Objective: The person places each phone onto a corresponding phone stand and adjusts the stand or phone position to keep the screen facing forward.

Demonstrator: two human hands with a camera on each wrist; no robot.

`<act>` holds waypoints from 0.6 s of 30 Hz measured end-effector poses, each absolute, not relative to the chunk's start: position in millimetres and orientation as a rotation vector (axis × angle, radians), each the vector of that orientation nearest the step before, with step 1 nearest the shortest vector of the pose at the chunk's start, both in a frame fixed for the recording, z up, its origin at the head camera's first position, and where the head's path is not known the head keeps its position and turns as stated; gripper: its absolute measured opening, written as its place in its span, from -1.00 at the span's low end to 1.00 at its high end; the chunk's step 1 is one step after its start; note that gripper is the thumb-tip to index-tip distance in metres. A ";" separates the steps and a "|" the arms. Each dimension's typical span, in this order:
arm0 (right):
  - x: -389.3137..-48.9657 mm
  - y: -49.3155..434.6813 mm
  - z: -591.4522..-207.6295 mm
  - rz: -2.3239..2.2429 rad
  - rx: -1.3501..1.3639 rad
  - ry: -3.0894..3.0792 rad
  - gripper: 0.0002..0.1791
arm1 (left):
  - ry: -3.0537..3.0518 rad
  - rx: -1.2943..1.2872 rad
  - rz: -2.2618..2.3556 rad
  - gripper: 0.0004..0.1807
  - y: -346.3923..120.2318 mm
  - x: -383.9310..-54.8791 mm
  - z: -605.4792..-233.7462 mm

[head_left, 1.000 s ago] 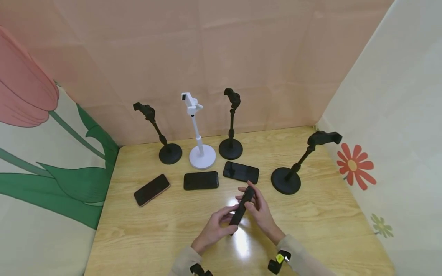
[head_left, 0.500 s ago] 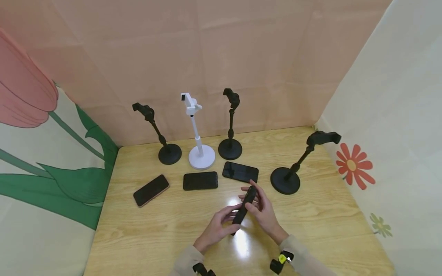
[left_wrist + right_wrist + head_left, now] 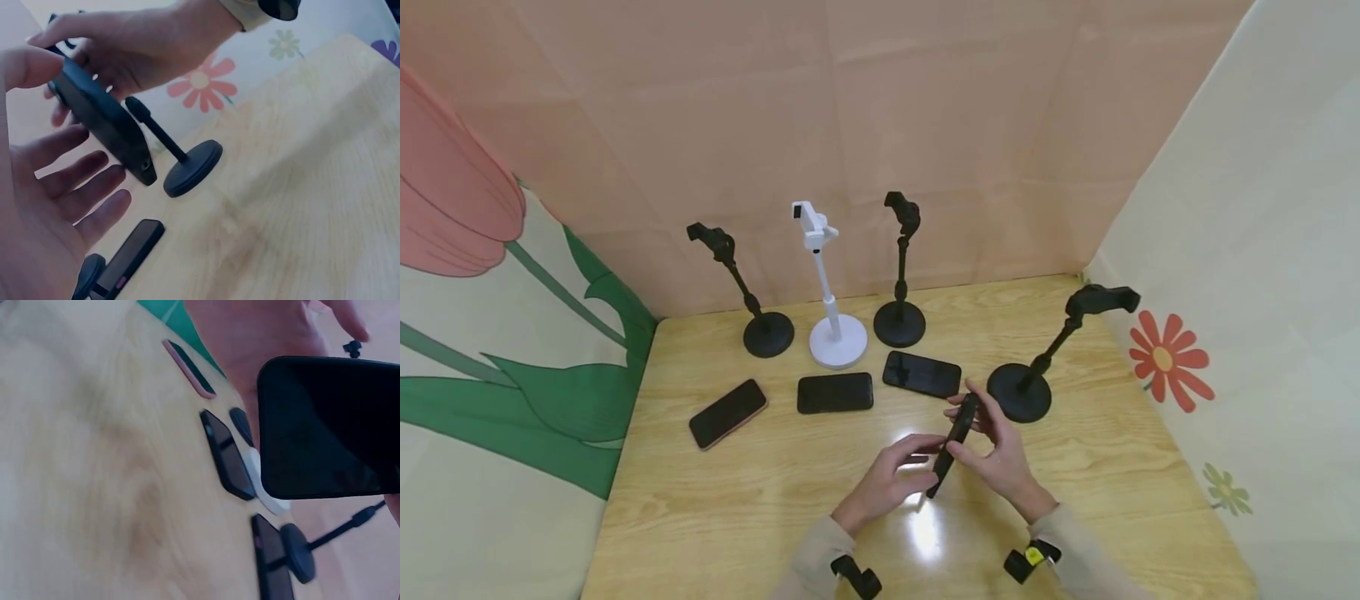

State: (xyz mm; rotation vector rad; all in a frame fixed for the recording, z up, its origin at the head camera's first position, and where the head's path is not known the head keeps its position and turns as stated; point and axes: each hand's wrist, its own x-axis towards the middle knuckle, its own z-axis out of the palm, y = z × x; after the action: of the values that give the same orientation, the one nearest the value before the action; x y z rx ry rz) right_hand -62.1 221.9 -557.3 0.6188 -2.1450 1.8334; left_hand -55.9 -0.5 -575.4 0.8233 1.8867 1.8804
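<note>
My right hand pinches a black smartphone edge-on above the table, thumb on the near side and fingers on the far side. In the right wrist view, the phone's dark screen faces the camera. My left hand is beside the phone's lower end, its thumb at the edge. Seen from the left wrist, the left fingers are spread and loosely extended; whether the thumb still touches the phone is unclear. The nearest stand is a black phone holder on the right.
Three more phones lie flat: one pink-edged, one black in the middle, one black farther right. Behind them stand a black holder, a white holder and another black holder. The wooden table meets a pink backdrop.
Both hands and the phone have moved right and slightly away from the body. The left fingers have loosened around the phone's lower end. The stands and lying phones have stayed put.
</note>
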 end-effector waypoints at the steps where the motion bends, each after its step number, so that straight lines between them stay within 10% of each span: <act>1: -62.7 225.7 -554.5 1.804 0.627 -2.149 0.05 | 1.893 0.825 1.864 -0.48 0.1 -57.0 -573.8; 18: -74.0 263.9 -459.7 1.467 0.750 -1.941 0.02 | 2.129 0.678 1.956 -0.68 37.2 -92.8 -511.7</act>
State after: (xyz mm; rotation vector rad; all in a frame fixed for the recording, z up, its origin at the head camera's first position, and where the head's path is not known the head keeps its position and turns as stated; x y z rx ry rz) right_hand -74.0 263.9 -459.7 0.7497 -1.9406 1.4668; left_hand -92.8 37.2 -511.7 0.6776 2.1287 1.9561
